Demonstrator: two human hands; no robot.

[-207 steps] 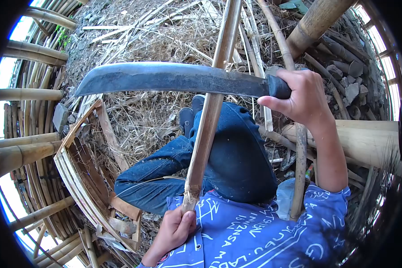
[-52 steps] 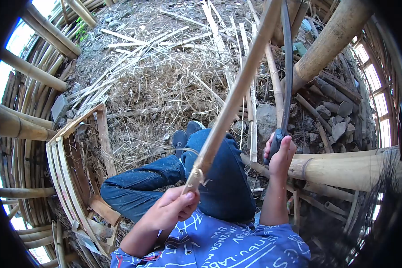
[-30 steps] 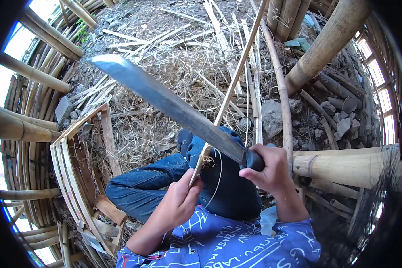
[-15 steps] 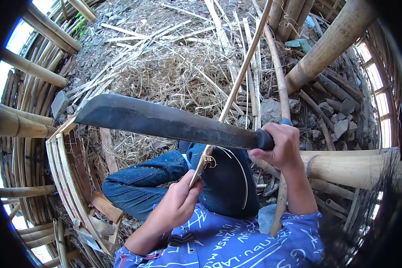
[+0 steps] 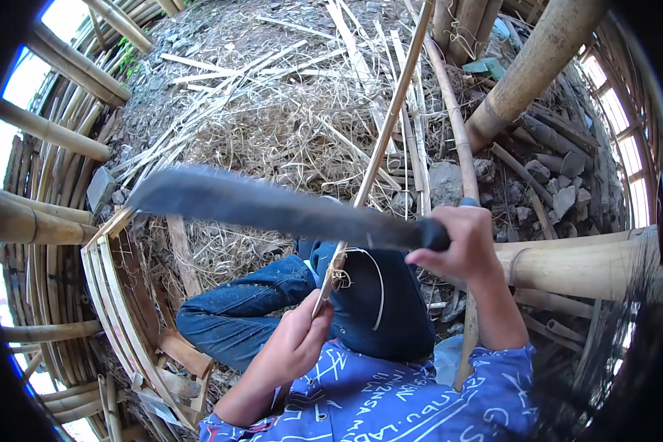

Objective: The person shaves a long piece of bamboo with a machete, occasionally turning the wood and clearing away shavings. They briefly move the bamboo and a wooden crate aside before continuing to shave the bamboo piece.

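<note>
My right hand (image 5: 460, 241) is wrapped round the dark handle of a machete (image 5: 265, 210). Its long, broad blade points left and is blurred by motion. The blade crosses over a long bamboo strip (image 5: 381, 144) that runs from my lap up to the top of the view. My left hand (image 5: 307, 331) grips the near end of this strip, thumb along it. A curled shaving (image 5: 341, 278) clings to the strip just beyond my left fingers, and a thin pale sliver bends away over my dark jeans (image 5: 376, 302).
Heaps of bamboo shavings (image 5: 272, 140) and loose strips (image 5: 232, 74) lie on the ground ahead. Thick bamboo poles (image 5: 530, 74) slant in on the right. Broken stones (image 5: 563, 199) lie near them. A slatted wooden frame (image 5: 114, 295) stands at my left.
The machete blade has shifted slightly down and is now blurred. The thin sliver hangs in a different curve. Both hands keep their grip, and the view has shifted a little.
</note>
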